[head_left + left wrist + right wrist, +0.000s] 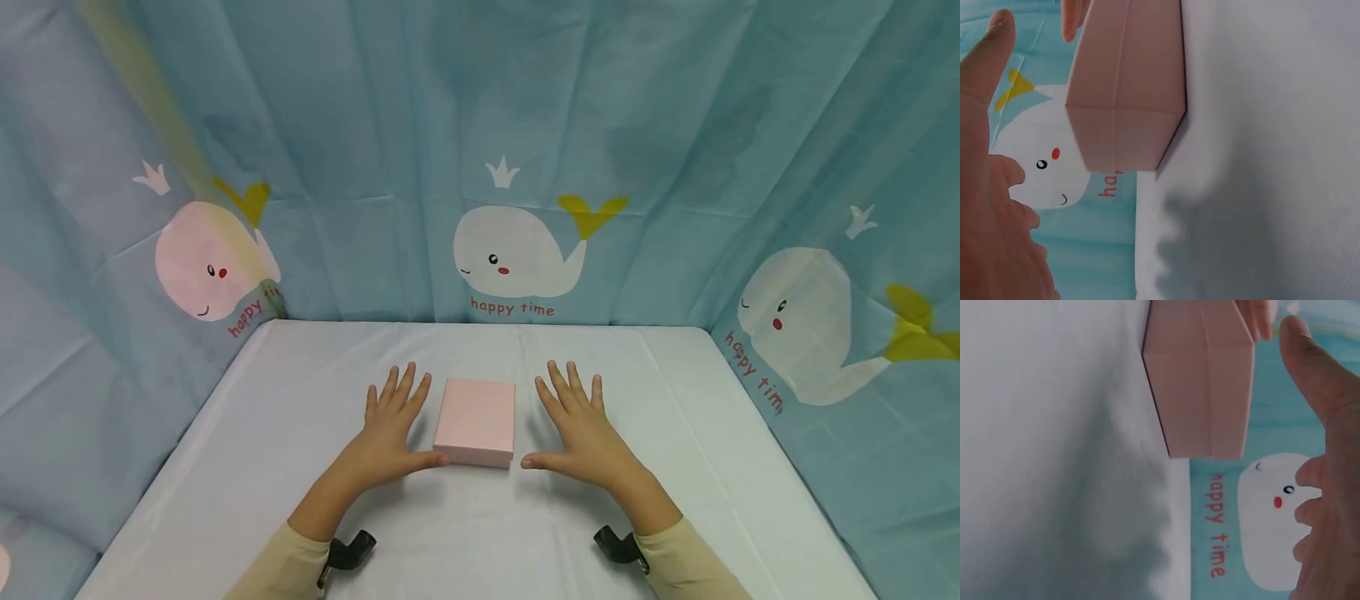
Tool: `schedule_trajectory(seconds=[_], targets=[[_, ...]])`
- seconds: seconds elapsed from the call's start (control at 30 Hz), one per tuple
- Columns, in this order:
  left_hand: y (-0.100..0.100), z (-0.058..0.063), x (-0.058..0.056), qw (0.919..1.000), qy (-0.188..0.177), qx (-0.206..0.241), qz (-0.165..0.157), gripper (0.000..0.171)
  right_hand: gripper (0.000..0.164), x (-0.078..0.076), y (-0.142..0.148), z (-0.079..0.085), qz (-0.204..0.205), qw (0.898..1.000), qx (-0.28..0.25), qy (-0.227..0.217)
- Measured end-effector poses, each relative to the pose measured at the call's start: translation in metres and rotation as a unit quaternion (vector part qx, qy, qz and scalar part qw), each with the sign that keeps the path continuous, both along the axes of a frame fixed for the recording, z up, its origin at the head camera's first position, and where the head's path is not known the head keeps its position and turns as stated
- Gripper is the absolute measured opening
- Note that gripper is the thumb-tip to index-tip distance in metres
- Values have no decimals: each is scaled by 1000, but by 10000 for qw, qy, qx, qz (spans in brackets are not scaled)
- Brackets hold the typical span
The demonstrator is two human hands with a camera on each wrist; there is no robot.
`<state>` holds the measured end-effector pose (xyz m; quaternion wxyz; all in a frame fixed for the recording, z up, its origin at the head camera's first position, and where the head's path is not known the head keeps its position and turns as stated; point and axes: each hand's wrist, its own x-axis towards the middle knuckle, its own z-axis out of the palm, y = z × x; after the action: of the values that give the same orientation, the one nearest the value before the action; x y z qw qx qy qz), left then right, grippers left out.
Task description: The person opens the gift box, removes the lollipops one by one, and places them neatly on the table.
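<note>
A pink lidded box [476,419] lies flat on the white-covered table, its lid seam showing in the left wrist view on the box side [1129,69]. On its left, my left hand [387,437] is spread above the table, with the thumb tip overlapping the box's near left corner in the head view. My right hand [585,437] hovers on the other side, fingers spread and thumb pointing toward the box's near right corner. Nothing is held in either hand. In the right wrist view the box [1191,394] stands beside the right thumb [1316,375].
The table [330,358] has a white cloth. Blue curtains [360,167] printed with whales enclose its back and both sides. Black wrist mounts [351,550] sit at both sleeve cuffs. Shadows of the hands fall on the cloth.
</note>
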<state>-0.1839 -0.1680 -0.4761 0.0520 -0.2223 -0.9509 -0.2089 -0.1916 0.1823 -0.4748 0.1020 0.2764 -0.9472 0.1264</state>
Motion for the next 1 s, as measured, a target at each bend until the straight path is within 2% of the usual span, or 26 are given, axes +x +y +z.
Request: schedule_trajectory(seconds=[0.3, 0.57, 0.77, 1.0], targets=[[11, -10, 2, 9991, -197, 314, -204, 129, 124, 1, -16, -4, 59, 9988, -244, -432], [15, -26, -4, 9951, -298, 923, -195, 132, 125, 1, -25, -12, 126, 9952, -617, -751], [17, -30, -5, 9875, -803, 1353, -45, 130, 127, 2, -32, -21, 139, 9879, -1006, -1174], [20, -31, -3, 9823, -1172, 1453, 179, 122, 124, 0, -38, -31, 193, 9727, -1465, -1792]])
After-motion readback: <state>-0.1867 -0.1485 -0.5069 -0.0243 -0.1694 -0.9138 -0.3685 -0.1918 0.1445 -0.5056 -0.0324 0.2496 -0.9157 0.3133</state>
